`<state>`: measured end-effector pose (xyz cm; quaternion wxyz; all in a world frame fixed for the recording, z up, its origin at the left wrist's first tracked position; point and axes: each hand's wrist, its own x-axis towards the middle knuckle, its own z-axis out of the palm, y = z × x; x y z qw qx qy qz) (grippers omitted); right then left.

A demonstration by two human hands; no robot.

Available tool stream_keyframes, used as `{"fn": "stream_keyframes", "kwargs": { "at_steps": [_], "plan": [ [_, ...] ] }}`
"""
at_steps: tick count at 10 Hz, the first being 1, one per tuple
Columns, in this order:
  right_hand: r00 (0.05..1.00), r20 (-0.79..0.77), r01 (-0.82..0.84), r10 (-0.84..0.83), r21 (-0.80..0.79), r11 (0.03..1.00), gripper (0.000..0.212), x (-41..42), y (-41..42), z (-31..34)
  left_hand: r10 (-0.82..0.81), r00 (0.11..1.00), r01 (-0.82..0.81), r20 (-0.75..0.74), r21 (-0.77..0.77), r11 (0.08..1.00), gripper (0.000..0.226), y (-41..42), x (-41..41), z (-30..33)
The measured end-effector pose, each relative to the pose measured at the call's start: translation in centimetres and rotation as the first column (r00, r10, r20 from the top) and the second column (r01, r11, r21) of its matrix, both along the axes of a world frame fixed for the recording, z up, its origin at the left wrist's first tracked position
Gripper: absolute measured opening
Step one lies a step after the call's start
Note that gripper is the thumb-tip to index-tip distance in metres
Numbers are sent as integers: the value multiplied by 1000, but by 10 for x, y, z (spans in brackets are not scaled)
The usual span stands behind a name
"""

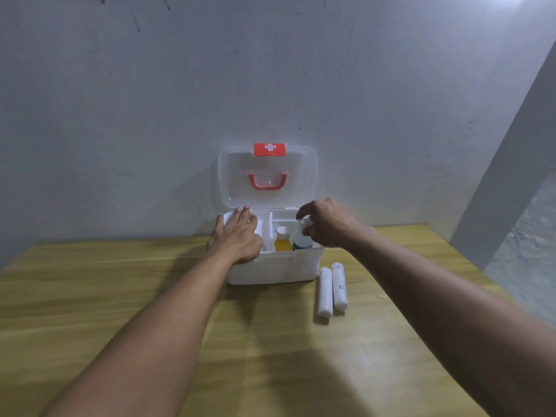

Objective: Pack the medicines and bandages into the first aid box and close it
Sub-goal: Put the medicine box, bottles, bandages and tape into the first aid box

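Note:
A white first aid box (279,267) stands open on the wooden table, its clear lid (267,176) with a red handle and red cross latch leaning back against the wall. Inside stand a yellow bottle with a white cap (283,240) and a dark green bottle (301,240). My right hand (328,224) grips the white cap of the green bottle from above. My left hand (239,234) rests flat, fingers spread, over the box's left compartment. Two white bandage rolls (332,291) lie side by side on the table just right of the box.
The wooden table (120,281) butts against a grey wall. Its right edge runs diagonally at the right, with a grey pillar (505,182) beyond it. Bare tabletop lies in front of the box and to its left.

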<state>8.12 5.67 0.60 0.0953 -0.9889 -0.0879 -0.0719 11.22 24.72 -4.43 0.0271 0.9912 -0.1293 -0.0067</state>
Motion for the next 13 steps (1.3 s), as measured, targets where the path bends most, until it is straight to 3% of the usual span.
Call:
{"fn": "stream_keyframes", "kwargs": {
  "at_steps": [1,2,3,4,5,6,9,10,11,12,13],
  "plan": [
    [1000,-19,9,-8,47,999,47,4,1,-2,4,1000,-4,13,3,1000,62,3,0,1],
    [995,27,91,-94,111,990,43,2,-7,5,2,1000,-2,23,8,1000,61,4,1,3],
    [964,9,263,-264,88,961,19,-9,-19,7,9,1000,-9,27,7,1000,62,6,3,6],
    [896,-316,354,-310,91,931,18,-21,-23,-4,14,1000,-14,27,11,1000,61,6,5,6],
    [804,-518,390,-293,87,917,49,-30,-21,-21,18,999,-19,30,17,1000,61,4,3,3],
    [769,-569,401,-293,71,914,60,-32,-15,-36,23,999,-24,30,12,1000,60,4,3,4],
    [831,-445,417,-334,100,904,24,-32,-25,-32,20,1000,-20,24,2,1000,61,4,3,5],
    [888,-267,418,-374,132,899,21,-34,-35,-3,19,1000,-19,25,4,1000,61,4,4,4],
    [928,6,363,-372,207,909,37,-37,-36,28,17,1000,-17,23,7,1000,62,5,4,4],
    [939,171,221,-297,361,906,48,-42,-24,40,21,1000,-21,20,3,1000,62,4,4,4],
    [922,281,97,-267,499,861,47,-46,-8,34,23,999,-23,22,1,1000,62,4,4,4]
  ]
}}
